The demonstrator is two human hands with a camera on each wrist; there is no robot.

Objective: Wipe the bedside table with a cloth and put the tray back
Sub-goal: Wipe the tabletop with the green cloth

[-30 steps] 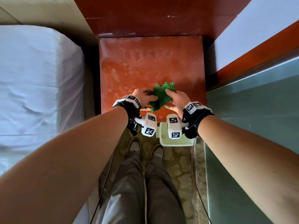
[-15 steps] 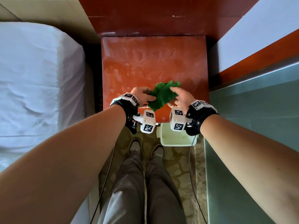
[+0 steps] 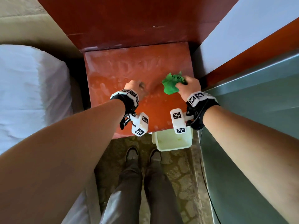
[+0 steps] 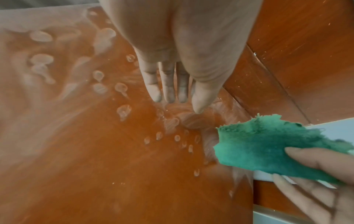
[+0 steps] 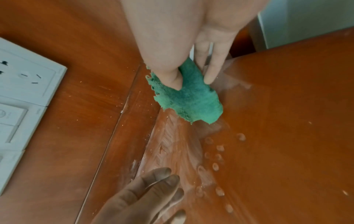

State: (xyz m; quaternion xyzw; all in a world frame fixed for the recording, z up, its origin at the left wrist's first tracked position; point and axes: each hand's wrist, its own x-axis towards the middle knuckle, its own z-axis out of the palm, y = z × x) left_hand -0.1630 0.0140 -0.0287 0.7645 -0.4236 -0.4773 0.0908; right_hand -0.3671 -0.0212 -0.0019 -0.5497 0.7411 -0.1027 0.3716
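The green cloth [image 3: 172, 84], fuzzy with a ragged edge, is bunched and held above the counter [image 3: 129, 75] toward 3 o'clock, near its right edge. The counter is a glossy red-brown wooden top, smeared with pale wipe streaks and dotted with water drops. The tray [image 3: 174, 143], pale cream and rectangular, sits on the floor at 6 o'clock, just beside the counter's front right corner
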